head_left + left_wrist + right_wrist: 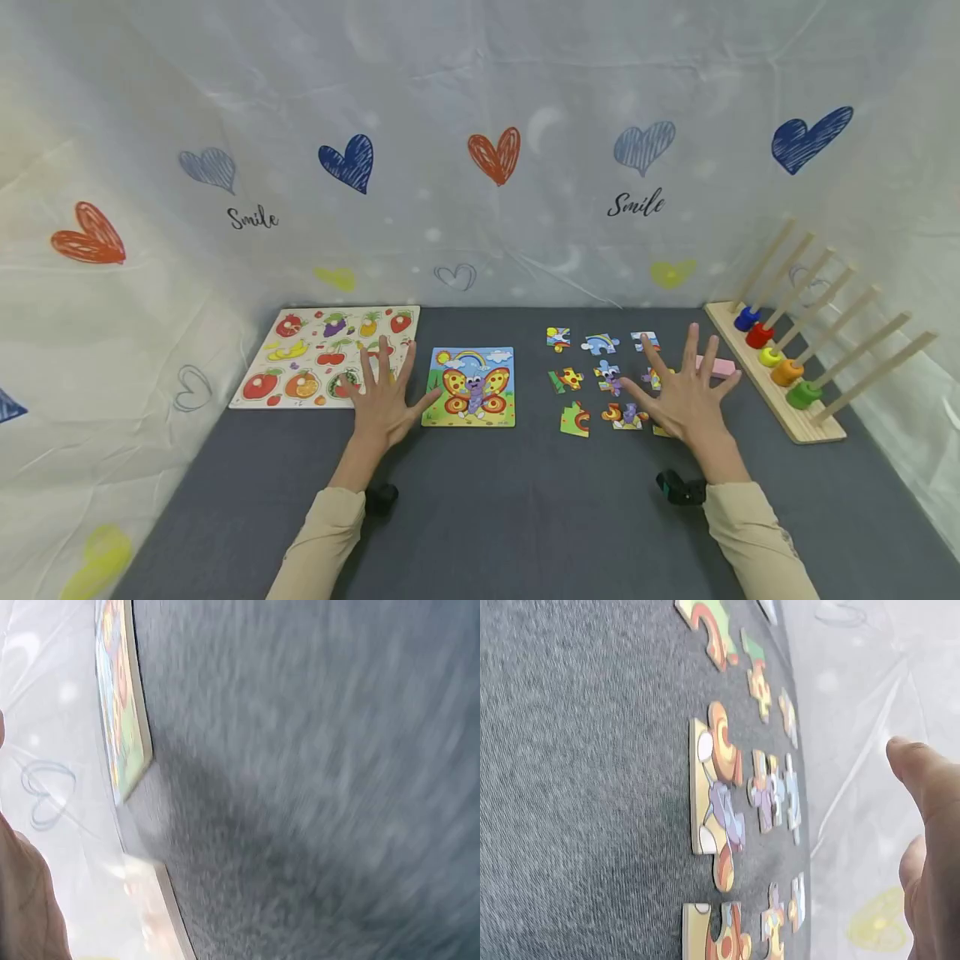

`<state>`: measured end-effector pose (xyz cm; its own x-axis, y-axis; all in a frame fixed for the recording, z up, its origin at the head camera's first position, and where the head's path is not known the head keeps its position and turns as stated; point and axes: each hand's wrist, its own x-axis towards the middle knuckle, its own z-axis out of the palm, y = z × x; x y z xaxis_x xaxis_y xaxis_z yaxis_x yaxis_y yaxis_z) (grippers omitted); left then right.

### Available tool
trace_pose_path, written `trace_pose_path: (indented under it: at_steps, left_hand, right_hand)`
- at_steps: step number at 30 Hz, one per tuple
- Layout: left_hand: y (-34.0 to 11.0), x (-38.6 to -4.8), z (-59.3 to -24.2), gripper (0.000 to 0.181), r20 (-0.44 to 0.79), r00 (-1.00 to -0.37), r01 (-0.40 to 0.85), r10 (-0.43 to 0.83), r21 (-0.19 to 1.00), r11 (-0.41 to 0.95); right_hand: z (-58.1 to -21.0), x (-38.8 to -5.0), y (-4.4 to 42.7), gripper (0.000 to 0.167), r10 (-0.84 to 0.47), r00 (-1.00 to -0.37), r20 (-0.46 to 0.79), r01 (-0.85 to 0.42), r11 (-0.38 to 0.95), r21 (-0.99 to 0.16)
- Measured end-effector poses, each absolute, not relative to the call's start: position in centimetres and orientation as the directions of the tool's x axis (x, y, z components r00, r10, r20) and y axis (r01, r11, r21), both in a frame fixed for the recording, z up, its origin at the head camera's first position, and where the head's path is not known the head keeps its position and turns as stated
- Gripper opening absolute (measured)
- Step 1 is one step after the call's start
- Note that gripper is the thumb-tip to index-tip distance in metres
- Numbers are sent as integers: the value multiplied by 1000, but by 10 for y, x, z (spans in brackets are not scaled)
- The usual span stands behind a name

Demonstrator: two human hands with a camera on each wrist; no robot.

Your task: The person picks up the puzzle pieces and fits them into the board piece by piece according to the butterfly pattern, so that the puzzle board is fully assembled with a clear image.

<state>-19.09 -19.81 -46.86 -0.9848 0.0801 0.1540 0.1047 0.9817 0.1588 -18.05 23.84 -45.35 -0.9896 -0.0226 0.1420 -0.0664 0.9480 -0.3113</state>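
The left hand [381, 407], fingers spread, hovers between the fruit board [258, 387] and the square butterfly picture [478, 387]; it holds nothing. The right hand [690, 404], also with spread fingers and nothing in it, is over the right side of the loose butterfly puzzle pieces [575, 419], partly hiding some of them. In the right wrist view a bottom-edge piece [718, 799] lies flat on the cloth, and part of the right hand [937, 825] shows at the right. The left wrist view shows a blurred corner of the butterfly picture [133, 739] and part of the left hand [30, 900].
A wooden peg stand [817, 429] with coloured rings stands at the far right. Beside it lies a pink block [722, 367], partly behind the right fingers. A white curtain [450, 83] printed with hearts rises behind the dark grey table [525, 525].
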Motion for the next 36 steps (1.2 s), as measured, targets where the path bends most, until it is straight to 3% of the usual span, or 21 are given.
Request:
trace_pose_path:
  at_steps: [6,13,19,26,31,36]
  left_hand:
    - [-188,-180,-473,94,122,-977,200,174,250,947]
    - [-193,-186,-475,104,42,-930,334,364,510,793]
    - [-202,-195,-478,91,39,-897,370,440,611,700]
    - [-210,-202,-477,76,-8,-889,346,459,644,683]
    - [-209,-205,-476,78,-55,-907,256,418,717,649]
    - [-202,-207,-474,84,-99,-924,167,369,765,622]
  right_hand:
    - [-458,-177,230,82,-49,-985,165,-100,944,-313]
    - [-466,-184,209,81,-137,-975,177,-191,922,-336]
    - [-469,-199,197,75,-231,-962,143,-271,859,-434]
    - [-471,-222,194,67,-350,-929,120,-337,668,-663]
    - [-474,-238,197,62,-355,-924,140,-338,591,-732]
    - [-475,-257,201,59,-356,-922,151,-297,402,-866]
